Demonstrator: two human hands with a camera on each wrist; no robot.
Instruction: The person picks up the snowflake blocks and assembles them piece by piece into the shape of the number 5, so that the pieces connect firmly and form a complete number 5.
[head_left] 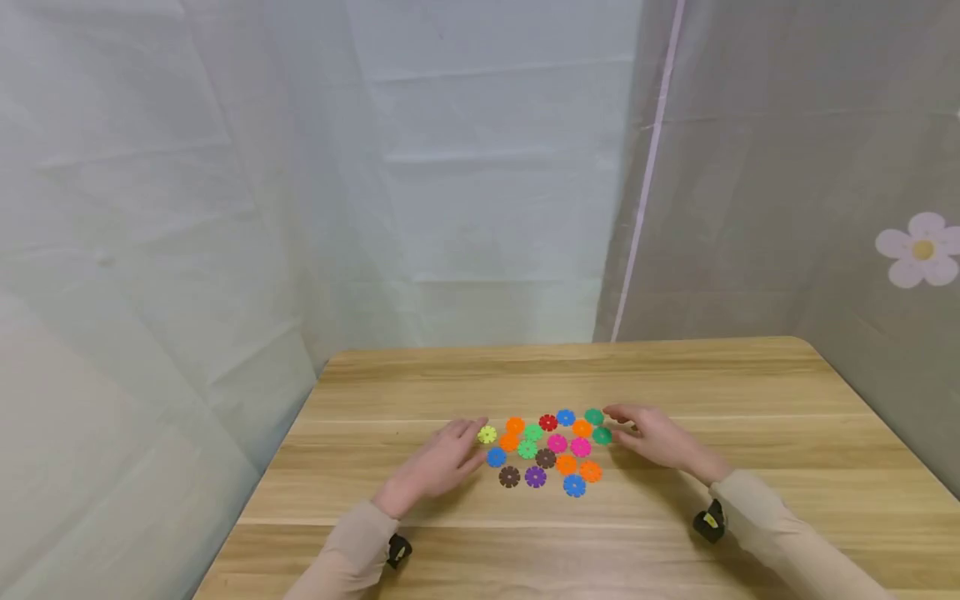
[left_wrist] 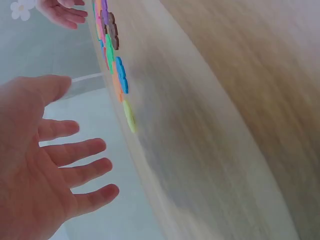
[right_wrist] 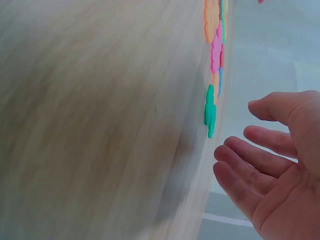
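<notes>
Snowflake discs (head_left: 546, 450): flat, notched, many-coloured, clustered.

No legible text, label, brand, number or sign is being shown in any of the three views. No print or marking is being displayed on the light wooden table (head_left: 675, 383), the coloured flower-shaped plastic discs (head_left: 546, 450) or the pale fabric backdrop (head_left: 480, 167). A white flower motif (head_left: 921, 248) is being seen on the backdrop, bearing no lettering.
</notes>
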